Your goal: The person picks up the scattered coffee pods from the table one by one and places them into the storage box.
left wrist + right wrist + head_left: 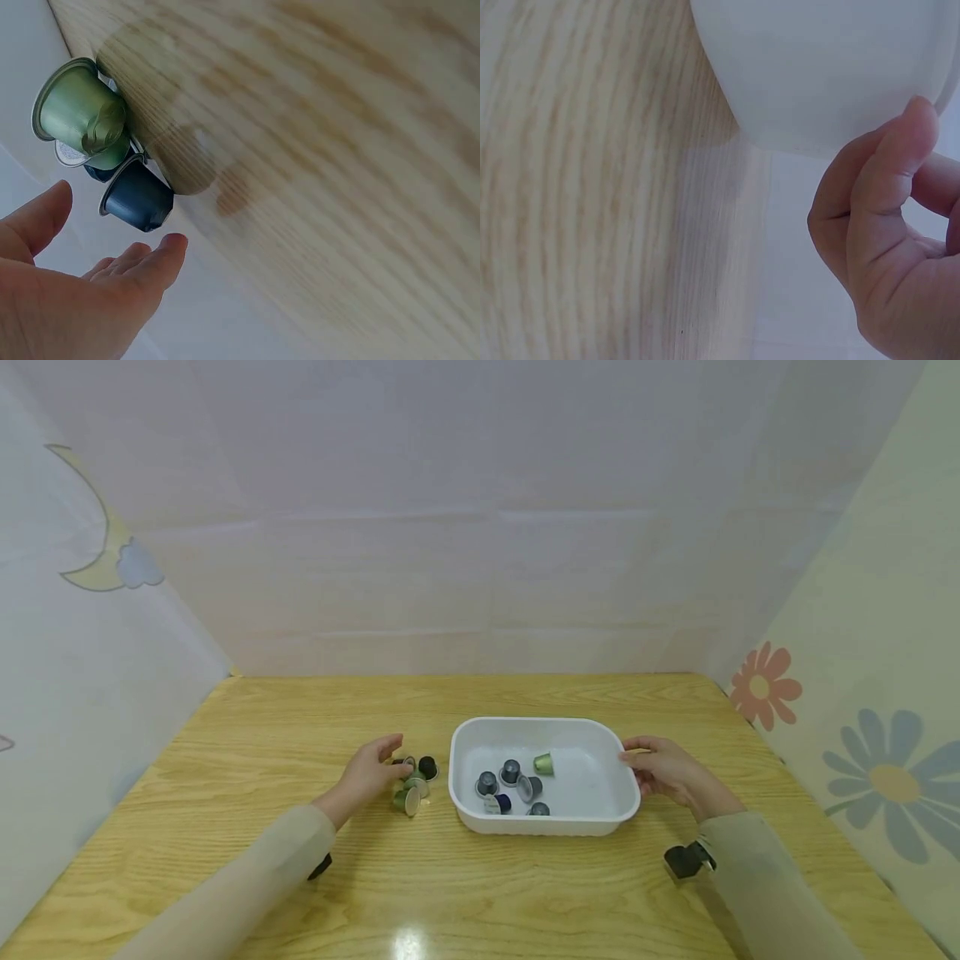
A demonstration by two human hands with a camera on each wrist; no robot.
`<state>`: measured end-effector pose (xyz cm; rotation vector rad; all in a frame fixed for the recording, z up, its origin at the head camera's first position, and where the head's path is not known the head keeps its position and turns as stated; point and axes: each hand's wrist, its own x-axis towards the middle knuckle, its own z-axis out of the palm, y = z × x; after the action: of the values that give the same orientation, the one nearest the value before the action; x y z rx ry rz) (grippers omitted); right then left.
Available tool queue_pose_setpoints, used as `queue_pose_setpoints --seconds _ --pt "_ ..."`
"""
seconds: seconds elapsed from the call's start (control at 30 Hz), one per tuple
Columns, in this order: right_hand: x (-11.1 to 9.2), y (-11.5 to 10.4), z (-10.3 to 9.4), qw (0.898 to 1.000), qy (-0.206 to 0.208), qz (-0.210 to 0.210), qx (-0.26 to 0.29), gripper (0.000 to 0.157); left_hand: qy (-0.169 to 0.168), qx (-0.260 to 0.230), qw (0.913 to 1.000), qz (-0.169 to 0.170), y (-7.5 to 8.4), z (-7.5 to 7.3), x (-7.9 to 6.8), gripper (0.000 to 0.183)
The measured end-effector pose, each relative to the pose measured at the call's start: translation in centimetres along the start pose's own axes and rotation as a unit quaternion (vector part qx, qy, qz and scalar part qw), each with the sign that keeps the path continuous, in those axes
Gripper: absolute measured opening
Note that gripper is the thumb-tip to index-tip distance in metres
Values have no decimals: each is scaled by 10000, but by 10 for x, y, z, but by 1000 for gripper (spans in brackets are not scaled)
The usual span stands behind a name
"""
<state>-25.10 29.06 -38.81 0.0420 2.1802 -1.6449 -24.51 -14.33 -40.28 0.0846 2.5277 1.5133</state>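
My left hand [367, 777] reaches over the wood table beside a small pile of coffee capsules. In the left wrist view its thumb and fingers are spread apart, with a dark capsule [137, 196] just beyond them and nothing held. Behind that capsule lies a green capsule [81, 109], partly covering another green one. A black capsule [427, 767] stands at the pile's right side. My right hand [667, 770] holds the right end of a white plastic bin [540, 827], its bent fingers at the rim. Inside the bin are several grey capsules [511, 771], a green capsule [543, 764] and a dark blue one [498, 803].
The wood table [480, 893] runs back to a pale hanging sheet [480, 577]. Patterned sheets enclose the left and right sides. Black wrist cameras [682, 862] sit under the sleeves.
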Motion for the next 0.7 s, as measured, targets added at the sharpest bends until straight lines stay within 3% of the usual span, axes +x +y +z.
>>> queue_pose_setpoints --seconds 0.33,0.7 --pt "1 -1 0 9999 73 100 28 46 -40 112 9999 -83 -3 1 8 56" --pt "0 -1 0 9999 50 58 69 46 110 818 9964 203 -8 5 14 47"
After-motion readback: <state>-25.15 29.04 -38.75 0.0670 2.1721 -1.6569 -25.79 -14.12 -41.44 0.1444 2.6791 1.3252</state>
